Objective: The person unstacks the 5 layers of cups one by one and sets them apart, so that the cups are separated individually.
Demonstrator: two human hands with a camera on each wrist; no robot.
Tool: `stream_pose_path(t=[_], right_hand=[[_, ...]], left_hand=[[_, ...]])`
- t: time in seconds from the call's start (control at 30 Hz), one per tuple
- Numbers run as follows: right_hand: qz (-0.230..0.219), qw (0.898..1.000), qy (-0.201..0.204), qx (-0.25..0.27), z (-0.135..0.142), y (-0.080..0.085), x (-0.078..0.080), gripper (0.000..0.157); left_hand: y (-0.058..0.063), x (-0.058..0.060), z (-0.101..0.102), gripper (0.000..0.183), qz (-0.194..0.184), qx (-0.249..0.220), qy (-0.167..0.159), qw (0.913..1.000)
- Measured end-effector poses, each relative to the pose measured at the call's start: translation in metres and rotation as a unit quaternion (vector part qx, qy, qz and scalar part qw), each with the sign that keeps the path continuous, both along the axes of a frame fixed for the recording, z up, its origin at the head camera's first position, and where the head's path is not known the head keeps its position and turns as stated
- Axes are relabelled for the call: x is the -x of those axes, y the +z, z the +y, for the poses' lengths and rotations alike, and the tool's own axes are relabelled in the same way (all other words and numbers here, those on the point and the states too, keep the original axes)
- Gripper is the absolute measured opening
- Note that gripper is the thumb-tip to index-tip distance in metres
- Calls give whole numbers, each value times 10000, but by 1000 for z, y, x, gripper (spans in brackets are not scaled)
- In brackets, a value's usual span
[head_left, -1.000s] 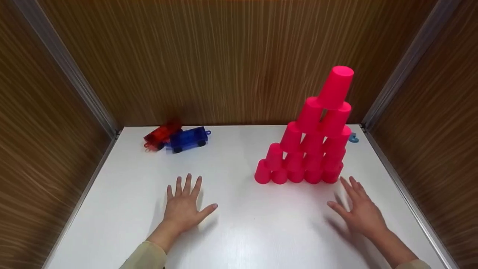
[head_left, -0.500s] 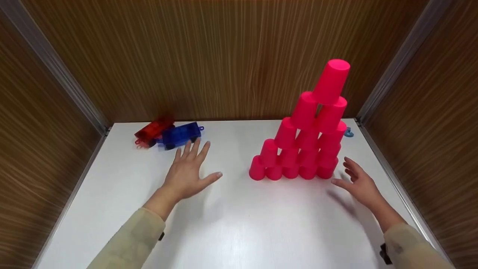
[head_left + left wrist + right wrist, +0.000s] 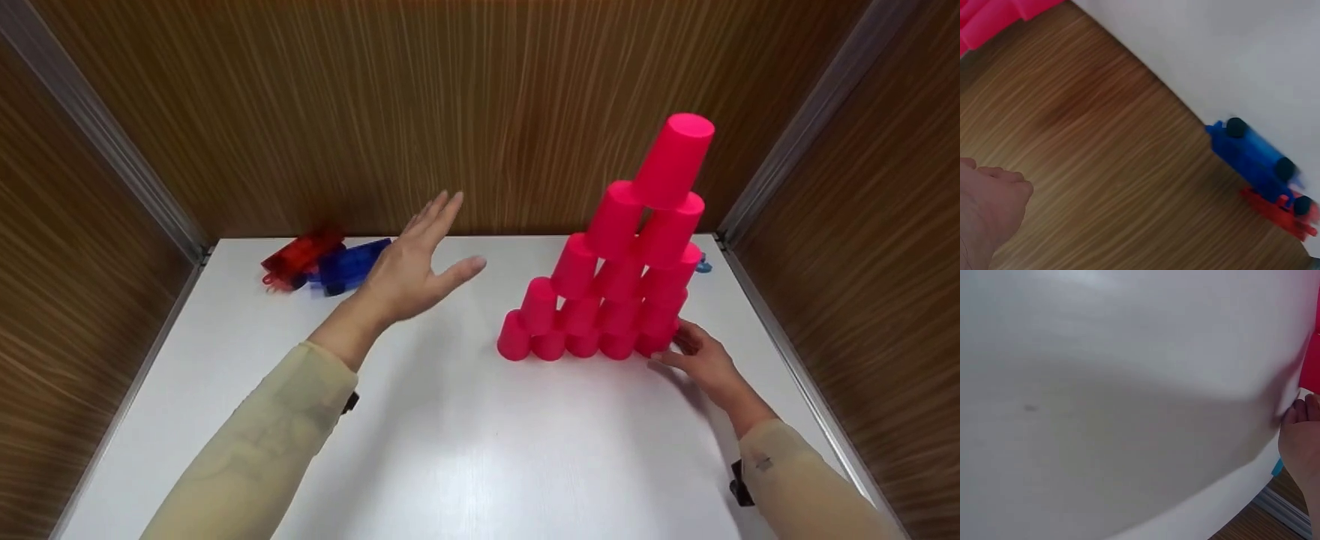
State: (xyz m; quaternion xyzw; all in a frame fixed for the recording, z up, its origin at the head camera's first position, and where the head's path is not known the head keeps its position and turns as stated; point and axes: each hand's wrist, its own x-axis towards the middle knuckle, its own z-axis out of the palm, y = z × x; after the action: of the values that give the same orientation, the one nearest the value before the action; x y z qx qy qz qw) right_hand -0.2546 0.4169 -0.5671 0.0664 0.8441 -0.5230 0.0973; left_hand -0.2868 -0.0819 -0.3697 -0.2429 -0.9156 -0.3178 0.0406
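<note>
Pink cups [image 3: 619, 277] stand upside down in a stepped tower on the right of the white table, with one top cup [image 3: 676, 161] on two cups below it. My right hand [image 3: 709, 367] is at the lower right corner of the tower. Its thumb reaches the front of the bottom right cup [image 3: 654, 341] and its other fingers lie along the cup's side, partly hidden. My left hand [image 3: 412, 274] is raised left of the tower, fingers extended and thumb spread, holding nothing. In the left wrist view the left hand [image 3: 994, 208] shows only in part.
A blue toy wagon [image 3: 349, 264], partly behind my left hand, sits beside a red toy wagon [image 3: 304, 255] at the back left. A small light-blue object [image 3: 703, 264] lies behind the tower. Wood-grain walls [image 3: 480, 112] enclose the table [image 3: 480, 450] at back and sides.
My left hand has risen and moved forward and right, now covering part of the blue wagon. My right hand has moved forward and left to the tower's bottom corner. The tower still stands.
</note>
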Motion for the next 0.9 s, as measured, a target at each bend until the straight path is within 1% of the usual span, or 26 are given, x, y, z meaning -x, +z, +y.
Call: stream_pose_path(t=[0.1, 0.23, 0.33, 0.43, 0.57, 0.7, 0.83, 0.9], right_hand=[[-46, 10000, -29, 35, 1, -2, -3, 99], [-164, 9996, -108, 180, 2, -4, -5, 95], [-232, 9990, -221, 301, 2, -4, -6, 95], [-282, 9983, -313, 392, -1, -5, -8, 96], [-356, 9977, -371, 445, -5, -4, -8, 96], [-414, 9973, -403, 456, -7, -6, -7, 98], [-412, 9982, -346, 257, -8, -7, -8, 98], [-410, 9983, -328, 256, -8, -7, -9, 98]], left_hand=[[14, 3, 15, 93, 0, -457, -169, 9988], [32, 7, 37, 91, -46, -1075, -391, 9934], [46, 11, 56, 90, -69, -1479, -561, 9874], [59, 15, 76, 88, -23, -1777, -774, 9810], [74, 20, 104, 87, -99, -2190, -1035, 9702], [84, 23, 132, 88, -352, -2542, -1194, 9591], [88, 22, 156, 88, -531, -2708, -1243, 9531], [89, 21, 167, 88, -611, -2773, -1274, 9504]])
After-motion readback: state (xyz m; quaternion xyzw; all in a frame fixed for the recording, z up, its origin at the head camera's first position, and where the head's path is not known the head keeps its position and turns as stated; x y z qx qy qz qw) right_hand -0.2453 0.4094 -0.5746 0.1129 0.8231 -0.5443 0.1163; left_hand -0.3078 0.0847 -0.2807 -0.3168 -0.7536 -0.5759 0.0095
